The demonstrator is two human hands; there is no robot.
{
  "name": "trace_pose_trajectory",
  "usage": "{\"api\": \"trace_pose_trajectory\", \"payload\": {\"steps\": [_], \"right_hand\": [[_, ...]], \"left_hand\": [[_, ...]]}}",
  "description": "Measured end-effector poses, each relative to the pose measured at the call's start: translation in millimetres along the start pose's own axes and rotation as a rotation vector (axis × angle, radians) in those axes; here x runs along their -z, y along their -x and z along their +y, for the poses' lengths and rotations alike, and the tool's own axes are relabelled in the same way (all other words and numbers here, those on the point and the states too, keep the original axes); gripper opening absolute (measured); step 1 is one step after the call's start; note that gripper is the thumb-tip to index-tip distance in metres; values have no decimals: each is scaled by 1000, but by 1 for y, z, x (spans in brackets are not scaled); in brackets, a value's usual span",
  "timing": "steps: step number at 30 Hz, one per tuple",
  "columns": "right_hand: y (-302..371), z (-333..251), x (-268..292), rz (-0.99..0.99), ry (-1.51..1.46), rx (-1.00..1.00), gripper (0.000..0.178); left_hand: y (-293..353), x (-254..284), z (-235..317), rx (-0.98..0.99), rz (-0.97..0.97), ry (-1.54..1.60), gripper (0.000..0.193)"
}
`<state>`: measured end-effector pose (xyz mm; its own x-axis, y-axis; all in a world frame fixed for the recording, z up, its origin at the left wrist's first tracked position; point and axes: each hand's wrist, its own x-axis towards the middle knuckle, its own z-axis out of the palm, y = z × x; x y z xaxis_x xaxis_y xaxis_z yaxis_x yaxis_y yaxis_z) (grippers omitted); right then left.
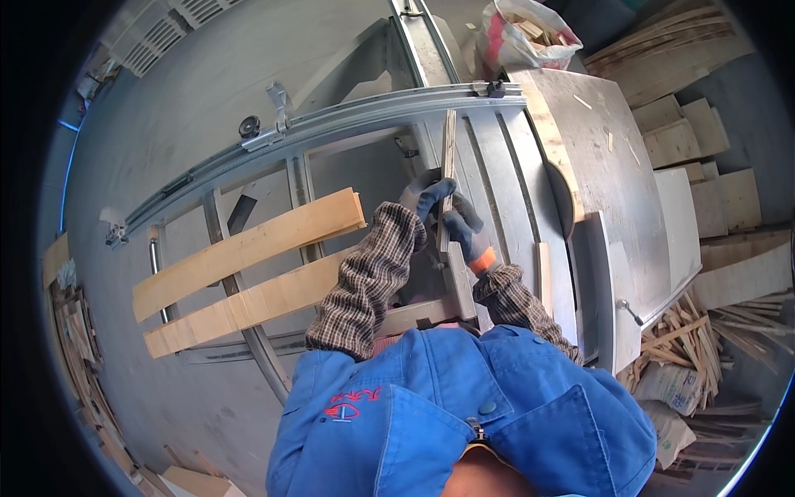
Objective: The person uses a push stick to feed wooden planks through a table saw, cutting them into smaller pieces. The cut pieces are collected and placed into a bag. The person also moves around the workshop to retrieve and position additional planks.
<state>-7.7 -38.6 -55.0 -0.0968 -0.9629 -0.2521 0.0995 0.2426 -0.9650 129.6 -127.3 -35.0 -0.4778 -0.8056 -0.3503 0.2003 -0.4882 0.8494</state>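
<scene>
A narrow bundle of plywood strips (448, 149) stands on edge over the sliding metal table of a saw, pointing away from me. My left hand (429, 195), in a dark grey-blue glove, is closed around its left side, with fingers wrapped over the top. Closer to me, my right hand (468, 230), in a similar glove with an orange cuff, grips the bundle from the right. To the left of my left forearm, two wide plywood boards (248, 250) rest across the table's metal frame. A thin wood strip (544, 277) lies to the right of my right hand.
A long metal fence (331, 118) with a clamp-like stop (280, 112) crosses beyond my hands. On the right stands the saw's metal top (609, 149), with small offcuts on it. A white sack (530, 37) of scraps sits at the far right; stacked boards (729, 203) line the right side.
</scene>
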Motion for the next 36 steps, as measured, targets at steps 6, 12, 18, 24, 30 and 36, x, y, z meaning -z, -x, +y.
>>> {"api": "trace_pose_trajectory", "payload": {"steps": [6,12,18,24,30,36], "right_hand": [[4,-4,-2,36,-79,-59,62],[6,-12,1,102,-29,-28,61],[-28,-21,18,-5,118,-116,71],[-122,-77,118,40,417,-101,57],[-234,-61,257,398,995,-145,82],[-311,-33,285,367,1289,-430,110]], "left_hand": [[-13,0,-21,63,-16,138,51],[-31,5,-41,95,-93,178,47],[-37,-11,-15,233,-33,471,33],[-114,10,-33,170,92,-404,49],[-131,-15,-28,75,182,-962,61],[-143,3,-74,49,184,-1271,98]]}}
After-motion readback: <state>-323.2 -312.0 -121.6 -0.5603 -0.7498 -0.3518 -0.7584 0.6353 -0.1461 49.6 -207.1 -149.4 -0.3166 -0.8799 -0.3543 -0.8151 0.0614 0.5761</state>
